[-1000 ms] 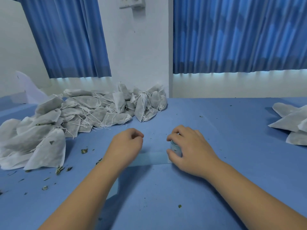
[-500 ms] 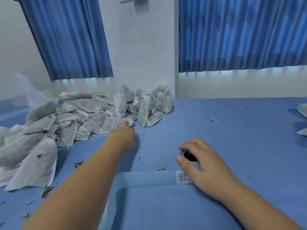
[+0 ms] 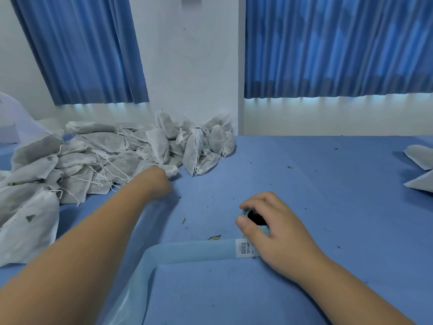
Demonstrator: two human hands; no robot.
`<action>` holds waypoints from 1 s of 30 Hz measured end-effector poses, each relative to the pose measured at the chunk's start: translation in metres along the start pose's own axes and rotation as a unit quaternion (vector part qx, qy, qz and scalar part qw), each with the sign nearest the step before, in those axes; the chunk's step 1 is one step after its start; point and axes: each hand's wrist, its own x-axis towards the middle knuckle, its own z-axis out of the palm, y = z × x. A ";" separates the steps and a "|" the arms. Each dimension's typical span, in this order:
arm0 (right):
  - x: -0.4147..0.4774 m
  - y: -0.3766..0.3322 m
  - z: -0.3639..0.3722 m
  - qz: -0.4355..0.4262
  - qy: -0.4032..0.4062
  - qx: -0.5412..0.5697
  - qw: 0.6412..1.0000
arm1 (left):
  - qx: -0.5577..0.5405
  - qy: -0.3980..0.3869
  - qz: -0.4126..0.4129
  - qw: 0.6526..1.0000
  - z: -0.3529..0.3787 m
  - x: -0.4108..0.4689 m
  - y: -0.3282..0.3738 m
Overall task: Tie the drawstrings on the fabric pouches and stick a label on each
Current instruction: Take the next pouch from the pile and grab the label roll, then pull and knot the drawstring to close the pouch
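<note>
A: Pouches?
B: Heap of white drawstring pouches (image 3: 112, 156) at centre left of frame, running back to the wall. Dark fill shows through and strings lie loose all over. One pouch (image 3: 172, 171) at the heap's front right edge touches the left hand (image 3: 160, 181).
A: Gripping it?
B: Can't tell. The hand is blurred and its fingers are hidden behind its back. The pouch tip pokes out just past the knuckles.
A: Labels?
B: Label roll (image 3: 255, 220) stands lower centre right, dark core facing up. Right hand (image 3: 276, 233) is curled round it, thumb on the near left side, fingers over the far side. Pale blue backing strip (image 3: 194, 250) runs left from the roll, flat on the table, then bends down toward the lower edge of the frame. One white label (image 3: 244, 248) with a barcode sits on the strip, just beside the right hand.
A: Surroundings?
B: Blue table (image 3: 316, 179) with dry plant bits (image 3: 213, 237) scattered on it, one just above the strip. More flat pouches (image 3: 419, 158) at the right edge, well apart from the heap. Blue curtains (image 3: 337, 48) upper left and upper right, white wall (image 3: 187, 66) between.
</note>
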 end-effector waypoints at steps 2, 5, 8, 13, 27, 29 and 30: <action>-0.002 -0.002 -0.001 0.001 -0.001 -0.001 1.000 | -0.061 0.022 0.010 0.998 -0.012 -0.011 -0.002; -0.004 -0.006 -0.003 0.003 0.004 -0.009 1.000 | -0.176 0.051 0.033 0.983 -0.032 -0.032 0.001; -0.007 -0.008 -0.006 0.008 0.016 -0.009 1.000 | -0.281 0.086 0.063 0.954 -0.051 -0.056 0.013; -0.011 -0.013 -0.018 0.023 0.069 0.044 0.996 | -0.398 0.099 0.101 0.906 -0.072 -0.090 0.045; -0.038 0.006 -0.107 0.064 0.202 0.154 0.965 | -0.531 0.000 0.281 0.800 -0.046 -0.187 0.178; -0.044 0.013 -0.110 0.079 0.232 0.143 0.959 | -0.543 -0.011 0.277 0.793 -0.036 -0.193 0.193; -0.047 0.017 -0.111 0.096 0.243 0.140 0.955 | -0.547 -0.011 0.268 0.793 -0.029 -0.195 0.201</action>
